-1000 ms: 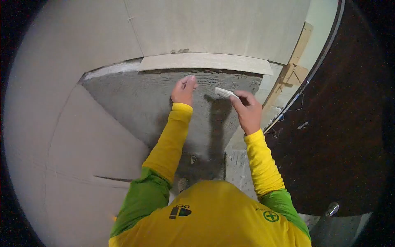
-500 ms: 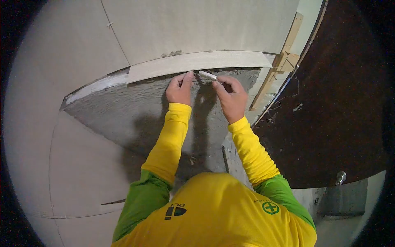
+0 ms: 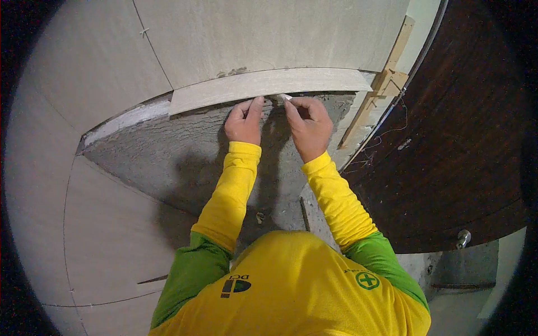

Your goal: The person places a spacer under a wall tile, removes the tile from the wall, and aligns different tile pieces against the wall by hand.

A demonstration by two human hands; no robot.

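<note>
The right hand [image 3: 310,123] pinches a small white piece [image 3: 286,97] just by the lower edge of the pale strip [image 3: 263,83]; whether the left hand [image 3: 243,123], fingers curled, holds anything is unclear. Light, steady finger pressure seems best, to avoid jolting the strip.

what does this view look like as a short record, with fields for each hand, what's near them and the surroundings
left hand: left hand near the narrow pale strip's lower edge; grip unclear
right hand: right hand pinching a small white piece, mostly hidden
below strip: rough grey surface
above strip: large pale tile
right side: wooden battens, dark brown panel
clothing: yellow-and-green long-sleeved top
</note>
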